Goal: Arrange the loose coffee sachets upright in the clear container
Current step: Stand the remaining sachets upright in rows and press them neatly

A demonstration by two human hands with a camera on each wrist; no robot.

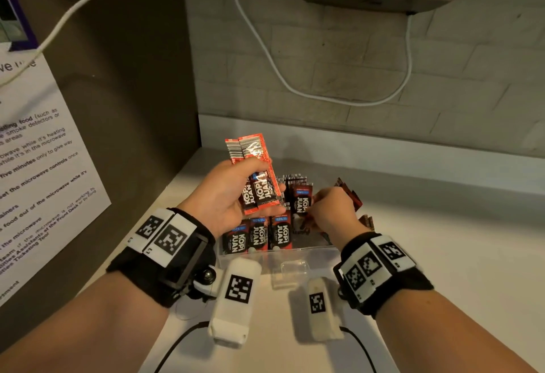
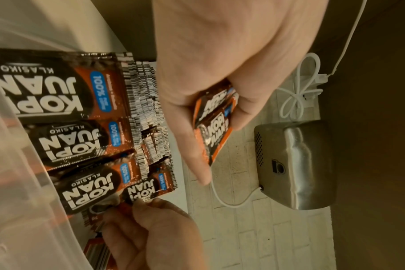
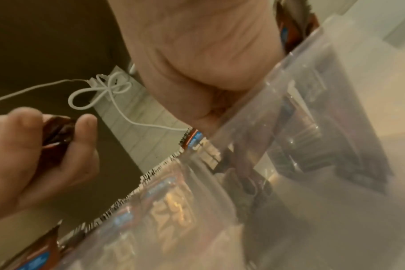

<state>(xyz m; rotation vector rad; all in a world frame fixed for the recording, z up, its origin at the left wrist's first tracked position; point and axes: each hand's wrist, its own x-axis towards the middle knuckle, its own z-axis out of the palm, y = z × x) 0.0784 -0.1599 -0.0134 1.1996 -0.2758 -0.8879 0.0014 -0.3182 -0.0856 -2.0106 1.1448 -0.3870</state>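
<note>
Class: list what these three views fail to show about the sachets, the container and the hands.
- Right hand fingers: head view, hidden behind the hand's own back.
- Clear container contents: right wrist view, smeared by blur and its wall.
- Held sachets, exact count: left wrist view, covered by the left hand.

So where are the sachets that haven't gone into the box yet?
In the head view, the left hand holds two Kopi Juan sachets above the clear container, left of the right hand.
</note>
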